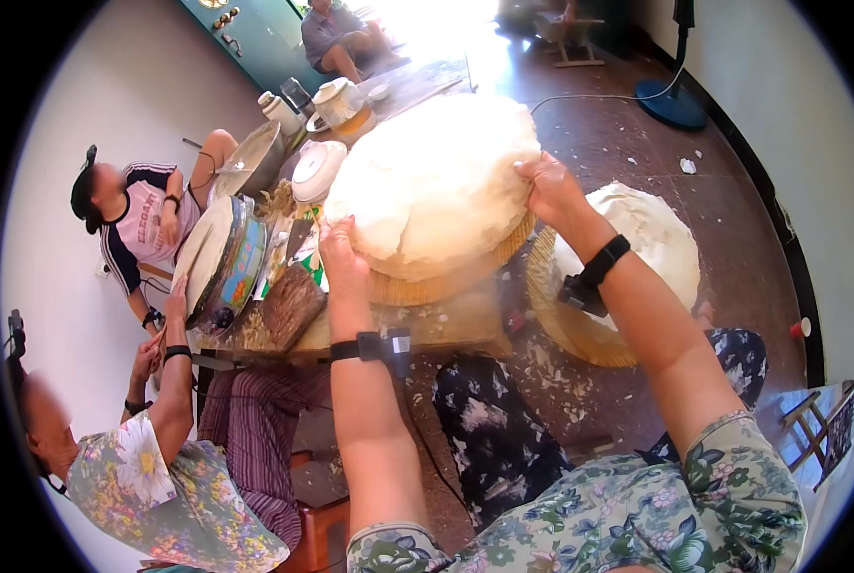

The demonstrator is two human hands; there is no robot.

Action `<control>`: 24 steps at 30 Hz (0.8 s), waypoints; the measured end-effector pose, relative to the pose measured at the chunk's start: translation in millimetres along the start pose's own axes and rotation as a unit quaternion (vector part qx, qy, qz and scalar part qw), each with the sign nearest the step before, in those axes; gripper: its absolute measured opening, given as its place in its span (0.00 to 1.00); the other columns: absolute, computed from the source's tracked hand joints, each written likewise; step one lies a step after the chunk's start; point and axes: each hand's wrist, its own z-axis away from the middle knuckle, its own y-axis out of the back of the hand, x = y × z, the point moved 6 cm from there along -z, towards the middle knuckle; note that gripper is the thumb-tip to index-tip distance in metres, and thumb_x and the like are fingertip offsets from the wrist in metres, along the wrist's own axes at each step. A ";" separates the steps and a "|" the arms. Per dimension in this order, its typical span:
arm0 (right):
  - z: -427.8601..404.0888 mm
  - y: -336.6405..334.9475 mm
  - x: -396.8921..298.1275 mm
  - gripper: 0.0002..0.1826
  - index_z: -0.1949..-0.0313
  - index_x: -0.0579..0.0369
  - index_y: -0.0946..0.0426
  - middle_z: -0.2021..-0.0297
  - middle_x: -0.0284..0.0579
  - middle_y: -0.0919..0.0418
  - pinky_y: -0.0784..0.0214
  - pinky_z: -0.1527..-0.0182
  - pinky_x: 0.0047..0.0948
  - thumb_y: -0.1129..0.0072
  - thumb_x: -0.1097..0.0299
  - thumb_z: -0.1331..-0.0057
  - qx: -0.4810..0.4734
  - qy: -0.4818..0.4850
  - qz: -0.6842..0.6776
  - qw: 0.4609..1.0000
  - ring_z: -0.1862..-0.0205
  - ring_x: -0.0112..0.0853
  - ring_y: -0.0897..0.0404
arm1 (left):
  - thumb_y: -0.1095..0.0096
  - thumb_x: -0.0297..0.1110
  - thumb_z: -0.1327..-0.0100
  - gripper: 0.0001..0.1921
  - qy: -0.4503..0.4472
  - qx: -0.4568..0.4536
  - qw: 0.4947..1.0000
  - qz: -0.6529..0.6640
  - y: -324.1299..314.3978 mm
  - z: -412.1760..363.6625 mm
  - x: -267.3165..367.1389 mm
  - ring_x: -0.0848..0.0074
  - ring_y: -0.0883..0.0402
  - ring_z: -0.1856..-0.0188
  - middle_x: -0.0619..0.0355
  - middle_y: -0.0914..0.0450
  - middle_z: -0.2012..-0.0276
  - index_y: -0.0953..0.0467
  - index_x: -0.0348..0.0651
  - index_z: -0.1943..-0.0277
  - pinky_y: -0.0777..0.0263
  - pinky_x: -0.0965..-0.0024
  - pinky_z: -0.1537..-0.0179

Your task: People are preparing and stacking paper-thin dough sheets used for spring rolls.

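A large, pale, round sheet that looks like a flatbread point(434, 186) spans the space between my two hands. My left hand point(344, 251) grips its near left edge, thumb on top. At its right edge, my right hand point(550, 188) pinches the rim between thumb and fingers. Beneath the sheet shows the ribbed edge of a round woven straw mat point(427, 290), at the table. More pale round sheets point(641, 236) lie on a second straw mat point(581, 344), low to the right, beyond my right forearm. The undersides of the held sheet and my hidden fingertips cannot be seen.
On the wooden table point(462, 322) stand a brown block point(292, 308), a white lidded bowl point(318, 170), a metal basin point(251, 161) and a glass jar point(344, 107). A co-worker's hand point(176, 304) is at a round griddle point(208, 258) on the left. A fan base point(670, 105) stands on the floor.
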 end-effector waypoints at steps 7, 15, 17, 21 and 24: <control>-11.1 -1.4 36.6 0.17 0.50 0.62 0.37 0.54 0.52 0.29 0.32 0.48 0.46 0.59 0.83 0.40 0.017 -0.022 0.100 0.995 0.52 0.43 0.27 | 0.52 0.21 0.43 0.26 -0.002 0.139 0.966 -0.216 47.1 17.7 -22.8 0.67 0.29 0.47 0.45 0.31 0.46 0.43 0.30 0.40 0.37 0.70 0.45; 16.2 -14.6 22.7 0.13 0.59 0.62 0.31 0.69 0.44 0.27 0.27 0.68 0.38 0.52 0.78 0.45 0.046 -0.062 0.169 0.983 0.69 0.35 0.25 | 0.48 0.21 0.46 0.28 0.006 0.095 0.973 -0.208 34.0 33.1 -13.5 0.71 0.30 0.48 0.48 0.32 0.45 0.40 0.31 0.40 0.37 0.74 0.46; 13.7 -1.8 10.3 0.12 0.57 0.61 0.33 0.67 0.45 0.26 0.25 0.67 0.38 0.53 0.77 0.43 0.068 -0.061 0.221 0.971 0.69 0.36 0.24 | 0.45 0.22 0.46 0.26 0.018 0.078 0.947 -0.313 13.7 37.2 -12.1 0.75 0.28 0.56 0.51 0.27 0.53 0.37 0.32 0.41 0.34 0.74 0.53; 19.0 6.1 12.9 0.11 0.58 0.60 0.33 0.70 0.44 0.26 0.25 0.74 0.31 0.51 0.77 0.42 0.081 -0.028 0.255 0.963 0.74 0.32 0.23 | 0.40 0.31 0.46 0.21 -0.091 0.064 0.879 -0.464 27.9 33.2 -10.7 0.79 0.33 0.69 0.59 0.26 0.65 0.29 0.33 0.48 0.35 0.75 0.65; 17.1 7.5 11.3 0.10 0.64 0.65 0.30 0.74 0.46 0.24 0.27 0.80 0.28 0.48 0.75 0.45 0.087 0.005 0.323 0.942 0.77 0.32 0.22 | 0.40 0.32 0.46 0.21 -0.146 0.052 0.878 -0.452 29.3 32.9 -12.1 0.76 0.29 0.64 0.56 0.24 0.60 0.28 0.34 0.49 0.34 0.74 0.60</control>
